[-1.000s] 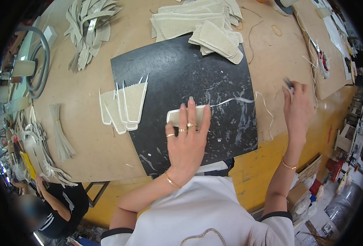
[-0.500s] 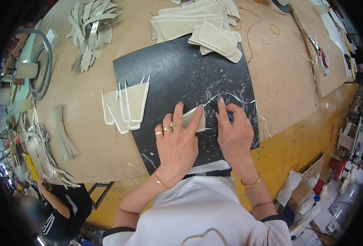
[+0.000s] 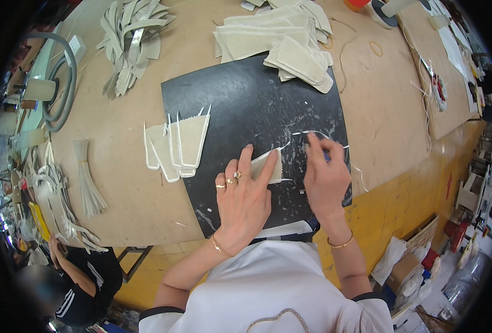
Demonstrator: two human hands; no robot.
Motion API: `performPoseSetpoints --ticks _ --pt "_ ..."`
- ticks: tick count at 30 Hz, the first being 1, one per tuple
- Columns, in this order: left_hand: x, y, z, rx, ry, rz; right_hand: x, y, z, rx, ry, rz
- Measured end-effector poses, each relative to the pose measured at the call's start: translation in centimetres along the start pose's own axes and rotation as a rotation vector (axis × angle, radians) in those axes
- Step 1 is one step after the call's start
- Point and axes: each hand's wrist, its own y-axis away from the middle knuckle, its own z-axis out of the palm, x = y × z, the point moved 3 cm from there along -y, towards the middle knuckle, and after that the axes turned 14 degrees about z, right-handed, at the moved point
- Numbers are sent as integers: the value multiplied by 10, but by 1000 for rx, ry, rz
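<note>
Left hand [image 3: 245, 194] spread flat, palm down, on the right half of the black mat, and its fingertips are pinning a beige felt panel [image 3: 269, 171] there! The panel shows beside the index finger: white piping [image 3: 267, 155] along its far side, zigzag edge facing the mat's right border, a short white tail sticking out at the near corner. Over to the right hand [image 3: 328, 175], blurred, just inside that same border: fingers curled in, closed around a small blue tool [image 3: 327, 156], its kind hard to make out. By that thumb runs a white cord [image 3: 339, 142], over the mat's right edge and onto the worktable [image 3: 390, 150], with a slim gap between it and the piping's end. Between the hands, a narrow strip of black mat [image 3: 235, 105]; beyond the left fingertips, a broad scuffed stretch of it, running up to the beige panel stack [image 3: 304, 61] that laps the far right corner. Piped panels [image 3: 193, 139] overlap the mat's left edge, fanned out, while strap bundle [image 3: 88, 180] lies well left of it. Past the far left corner, a heap of grey-beige strips [image 3: 132, 47]; right of the mat, wide tan tabletop, a rubber band [image 3: 376, 49] lying farther back.
</note>
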Motion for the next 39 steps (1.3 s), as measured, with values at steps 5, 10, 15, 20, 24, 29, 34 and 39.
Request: performPoseSetpoints --ticks 5,10,15,20,24,29,34,39 --pt "-8 12 -2 98 -19 -77 12 -9 -19 -9 -141 149" --pt "-12 16 -15 147 76 -115 16 -33 -19 -302 -192 78" --pt "-40 25 -24 50 536 -302 17 -45 -15 -371 -138 39" --pt "-96 31 -59 525 584 -475 17 -40 -21 -374 27 -6" --pt "-116 1 -88 688 -89 -317 17 -37 -43 -434 46 61" --pt "-78 -96 -65 438 191 132 9 -27 -78 -689 -96 -42" --pt "-34 -177 -36 279 -78 608 12 -29 -86 -897 -486 -89" --pt "-40 -190 -30 82 39 567 25 -65 -61 -482 -305 24"
